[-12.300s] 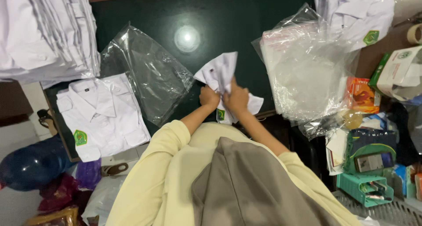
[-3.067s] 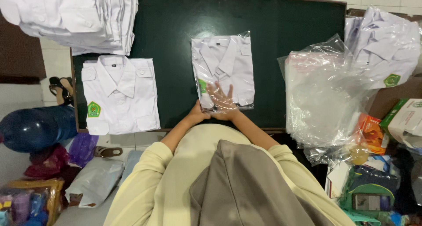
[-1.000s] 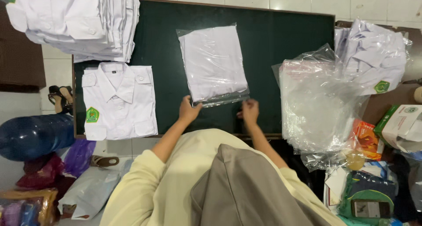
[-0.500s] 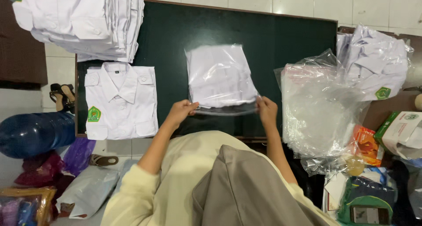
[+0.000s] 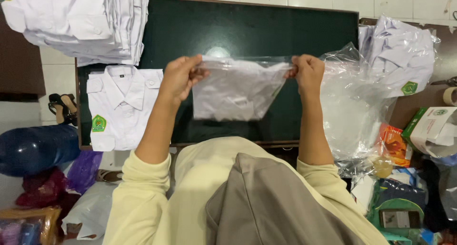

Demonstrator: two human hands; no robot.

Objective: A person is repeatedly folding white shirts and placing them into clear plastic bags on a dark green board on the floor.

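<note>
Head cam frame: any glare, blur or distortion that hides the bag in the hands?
Head view: sharp overall, no motion blur on the left hand or right hand; a soft lamp reflection sits on the dark green table just above the bagged white shirt; the clear film looks hazy; shadows soft; mild wide-angle bending at the edges.

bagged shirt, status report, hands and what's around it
Left hand and right hand pinch the top corners of the bagged shirt, held up above the green table. Folded shirt lies left, apart.

clear shirt bag (image 5: 238,90) mid-air | green-white carton (image 5: 431,130) right edge
</note>
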